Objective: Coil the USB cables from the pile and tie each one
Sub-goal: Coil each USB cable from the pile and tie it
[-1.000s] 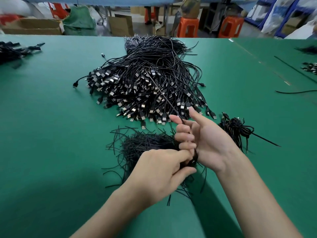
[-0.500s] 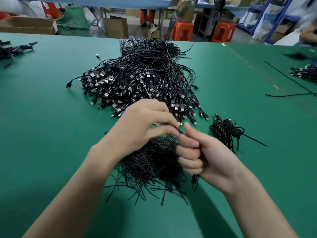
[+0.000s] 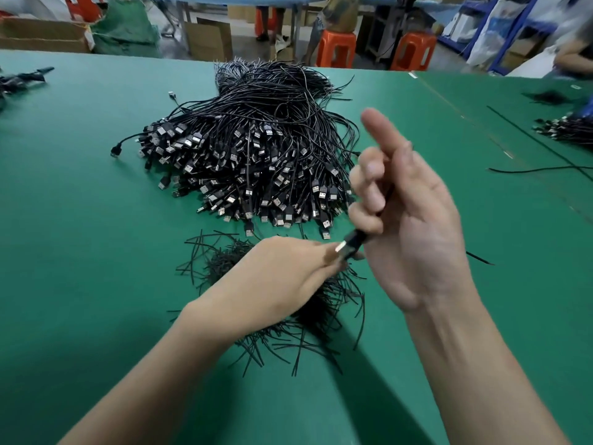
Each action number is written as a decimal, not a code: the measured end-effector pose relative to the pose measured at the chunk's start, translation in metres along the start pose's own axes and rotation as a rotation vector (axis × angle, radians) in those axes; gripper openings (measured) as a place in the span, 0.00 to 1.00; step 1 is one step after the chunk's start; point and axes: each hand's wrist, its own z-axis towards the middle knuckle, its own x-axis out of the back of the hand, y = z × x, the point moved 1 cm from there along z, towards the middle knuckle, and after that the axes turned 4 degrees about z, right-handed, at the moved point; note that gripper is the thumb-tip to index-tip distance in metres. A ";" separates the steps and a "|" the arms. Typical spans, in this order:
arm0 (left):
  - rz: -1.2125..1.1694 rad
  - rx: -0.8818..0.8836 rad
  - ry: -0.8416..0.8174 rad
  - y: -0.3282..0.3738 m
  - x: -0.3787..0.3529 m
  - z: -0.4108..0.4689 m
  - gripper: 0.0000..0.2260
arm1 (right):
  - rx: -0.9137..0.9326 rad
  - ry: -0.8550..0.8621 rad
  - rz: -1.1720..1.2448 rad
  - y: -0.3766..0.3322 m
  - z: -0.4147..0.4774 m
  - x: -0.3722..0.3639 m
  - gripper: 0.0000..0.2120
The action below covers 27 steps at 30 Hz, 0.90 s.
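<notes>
The cable [image 3: 359,237], centre-right of the frame, is gripped in the curled lower fingers of the right hand [image 3: 414,220], index finger straight. The left hand [image 3: 282,274] meets its plug [image 3: 344,248]; I cannot tell if it pinches. Wind even, snug loops before taking one of the ties [image 3: 321,319] below; the pile [image 3: 256,149] lies upper centre.

Nothing readable in my view

I can read no letters, numbers or brand marks. The USB plug [image 3: 349,248] in the grip is blurred, and the cardboard boxes [image 3: 208,40] far behind the grip show no print that I can make out.
</notes>
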 end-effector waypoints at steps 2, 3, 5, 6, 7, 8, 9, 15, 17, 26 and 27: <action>-0.024 0.000 0.022 0.004 0.009 -0.001 0.11 | 0.117 0.076 -0.343 -0.008 0.007 0.004 0.14; -0.020 0.003 0.069 0.004 0.016 0.000 0.14 | 0.170 0.104 -0.554 -0.011 0.008 0.006 0.14; 0.005 0.015 0.165 -0.002 0.034 0.003 0.15 | 0.222 0.097 -0.885 -0.013 0.008 0.012 0.14; 0.007 0.023 0.200 -0.005 0.043 0.005 0.15 | 0.227 0.078 -0.993 -0.012 0.007 0.014 0.13; -0.002 0.028 0.228 -0.008 0.051 0.007 0.14 | 0.218 0.051 -1.062 -0.010 0.004 0.016 0.13; -0.012 0.026 0.244 -0.009 0.057 0.009 0.14 | 0.189 0.024 -1.077 -0.007 0.002 0.015 0.13; -0.015 0.019 0.249 -0.010 0.063 0.011 0.13 | 0.147 0.011 -1.025 -0.005 0.000 0.014 0.14; -0.123 0.018 0.094 -0.014 0.073 0.014 0.12 | 0.120 0.433 -0.190 -0.014 0.008 0.014 0.15; -0.182 0.001 0.051 -0.015 0.074 0.011 0.11 | 0.075 0.591 0.028 -0.022 0.011 0.022 0.15; -0.251 0.058 -0.062 -0.024 0.064 0.015 0.11 | 0.012 0.633 -0.224 -0.023 0.013 0.050 0.14; -0.264 0.045 -0.070 -0.021 0.062 0.017 0.10 | 0.064 0.572 -0.502 -0.017 0.013 0.047 0.14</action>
